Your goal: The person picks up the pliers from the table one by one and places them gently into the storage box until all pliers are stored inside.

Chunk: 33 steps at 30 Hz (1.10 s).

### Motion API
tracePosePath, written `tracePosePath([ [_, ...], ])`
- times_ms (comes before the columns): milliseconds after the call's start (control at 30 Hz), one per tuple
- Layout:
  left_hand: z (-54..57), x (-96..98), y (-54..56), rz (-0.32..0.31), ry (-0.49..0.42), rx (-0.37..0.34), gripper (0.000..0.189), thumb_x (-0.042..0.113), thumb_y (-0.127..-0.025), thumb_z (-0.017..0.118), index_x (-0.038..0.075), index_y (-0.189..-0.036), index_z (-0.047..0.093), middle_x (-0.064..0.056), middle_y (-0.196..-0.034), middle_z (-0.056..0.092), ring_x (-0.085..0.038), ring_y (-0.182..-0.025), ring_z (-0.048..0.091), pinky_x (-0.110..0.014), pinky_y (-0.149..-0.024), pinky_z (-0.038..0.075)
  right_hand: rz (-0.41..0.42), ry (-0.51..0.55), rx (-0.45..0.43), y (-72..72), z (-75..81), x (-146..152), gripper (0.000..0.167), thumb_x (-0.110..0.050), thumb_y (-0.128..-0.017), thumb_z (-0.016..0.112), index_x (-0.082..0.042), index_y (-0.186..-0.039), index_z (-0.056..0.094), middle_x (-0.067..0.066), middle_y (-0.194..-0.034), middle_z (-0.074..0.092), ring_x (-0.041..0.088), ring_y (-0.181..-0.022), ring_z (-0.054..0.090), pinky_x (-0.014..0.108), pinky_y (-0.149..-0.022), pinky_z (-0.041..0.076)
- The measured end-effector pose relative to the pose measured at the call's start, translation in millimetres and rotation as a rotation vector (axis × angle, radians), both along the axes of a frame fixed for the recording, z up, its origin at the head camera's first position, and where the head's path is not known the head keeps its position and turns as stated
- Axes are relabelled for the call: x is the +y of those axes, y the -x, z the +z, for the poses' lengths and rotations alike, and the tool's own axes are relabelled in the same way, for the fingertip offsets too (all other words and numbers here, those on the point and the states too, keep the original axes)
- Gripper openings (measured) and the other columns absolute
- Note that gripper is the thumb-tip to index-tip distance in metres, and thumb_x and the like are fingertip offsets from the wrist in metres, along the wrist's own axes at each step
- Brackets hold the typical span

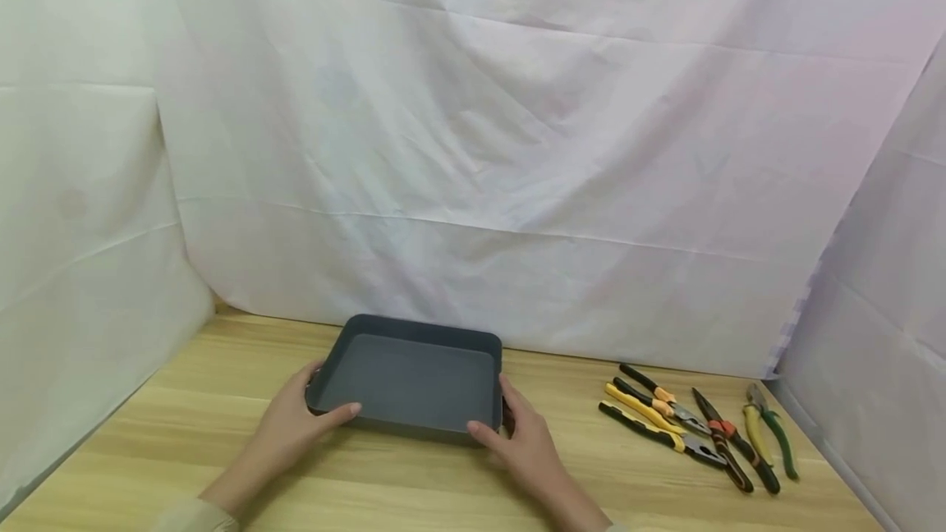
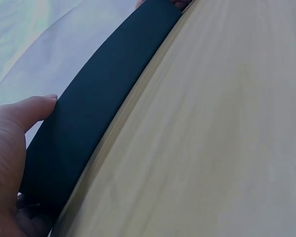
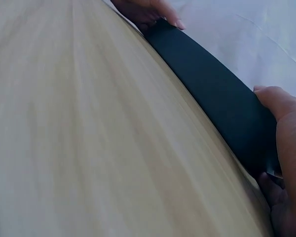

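A dark grey rectangular baking pan with raised sides sits at the middle of the wooden table, its inside bare. My left hand grips its left end, thumb over the front rim and fingers round the side. At the opposite end my right hand holds it the same way, the thumb on the front rim. Both wrist views show the pan's front wall low over the wood, with curled fingers at the lower corner under the right thumb.
To the right on the table lie several pliers: a yellow-and-black pair, an orange-and-black pair, a red-and-black pair and a green-and-yellow pair. White cloth hangs behind and along both sides.
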<state>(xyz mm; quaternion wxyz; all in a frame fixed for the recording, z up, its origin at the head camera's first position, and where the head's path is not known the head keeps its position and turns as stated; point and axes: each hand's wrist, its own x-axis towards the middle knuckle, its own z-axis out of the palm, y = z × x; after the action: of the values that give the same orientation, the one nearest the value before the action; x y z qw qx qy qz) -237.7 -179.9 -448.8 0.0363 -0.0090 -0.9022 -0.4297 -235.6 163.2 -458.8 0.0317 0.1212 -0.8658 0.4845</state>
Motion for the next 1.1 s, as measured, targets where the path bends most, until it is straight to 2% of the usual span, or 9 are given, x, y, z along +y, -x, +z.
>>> tracePosePath([
  [167, 0.5, 18.9, 3.1, -0.03, 0.024, 0.024, 0.11, 0.057, -0.084, 0.076, -0.003, -0.159, 0.023, -0.033, -0.154, 0.036, -0.053, -0.141, 0.038, -0.069, -0.112, 0.036, -0.058, -0.046, -0.017, -2.1, 1.2, 13.9, 0.098, -0.052, -0.09, 0.072, -0.005, -0.161, 0.024, 0.019, -0.164, 0.031, 0.038, -0.149, 0.038, 0.049, -0.113, 0.045],
  [267, -0.9, 31.7, 4.2, -0.03, 0.027, 0.035, 0.111, 0.056, -0.082, 0.078, -0.003, -0.159, 0.023, -0.033, -0.146, 0.042, -0.05, -0.134, 0.046, -0.066, -0.109, 0.041, -0.096, -0.085, -0.018, -3.5, 1.2, 22.8, 0.102, -0.055, -0.087, 0.074, -0.006, -0.161, 0.024, 0.019, -0.164, 0.031, 0.038, -0.15, 0.036, 0.051, -0.115, 0.044],
  [400, -3.4, 47.2, 6.8, -0.037, 0.01, 0.048, 0.111, 0.056, -0.081, 0.079, -0.002, -0.159, 0.025, -0.03, -0.143, 0.044, -0.045, -0.132, 0.05, -0.063, -0.107, 0.044, -0.139, -0.133, -0.013, -4.9, 1.2, 35.4, 0.106, -0.057, -0.084, 0.076, -0.006, -0.161, 0.024, 0.02, -0.164, 0.032, 0.04, -0.149, 0.037, 0.053, -0.114, 0.045],
  [600, -5.1, 64.9, 9.3, -0.051, -0.045, 0.035, 0.11, 0.057, -0.081, 0.079, 0.001, -0.159, 0.025, -0.03, -0.156, 0.034, -0.051, -0.142, 0.039, -0.067, -0.112, 0.039, -0.171, -0.172, -0.018, -6.1, 1.6, 51.9, 0.108, -0.059, -0.082, 0.077, -0.009, -0.161, 0.024, 0.019, -0.163, 0.033, 0.041, -0.148, 0.037, 0.058, -0.114, 0.042],
  [733, -5.4, 73.2, 10.2, -0.058, -0.09, 0.02, 0.112, 0.055, -0.081, 0.08, 0.0, -0.158, 0.022, -0.029, -0.162, 0.028, -0.05, -0.147, 0.032, -0.066, -0.116, 0.035, -0.181, -0.188, -0.02, -6.0, 2.0, 58.9, 0.108, -0.059, -0.081, 0.078, -0.01, -0.162, 0.024, 0.018, -0.164, 0.033, 0.041, -0.149, 0.036, 0.059, -0.115, 0.04],
  [1100, -4.3, 97.6, 10.6, -0.083, -0.13, 0.016, 0.114, 0.055, -0.08, 0.081, -0.002, -0.158, 0.02, -0.029, -0.162, 0.028, -0.048, -0.148, 0.031, -0.065, -0.117, 0.034, -0.182, -0.182, -0.056, -7.0, 5.9, 80.8, 0.107, -0.059, -0.082, 0.077, -0.014, -0.162, 0.022, 0.017, -0.165, 0.03, 0.042, -0.149, 0.035, 0.057, -0.113, 0.043],
])
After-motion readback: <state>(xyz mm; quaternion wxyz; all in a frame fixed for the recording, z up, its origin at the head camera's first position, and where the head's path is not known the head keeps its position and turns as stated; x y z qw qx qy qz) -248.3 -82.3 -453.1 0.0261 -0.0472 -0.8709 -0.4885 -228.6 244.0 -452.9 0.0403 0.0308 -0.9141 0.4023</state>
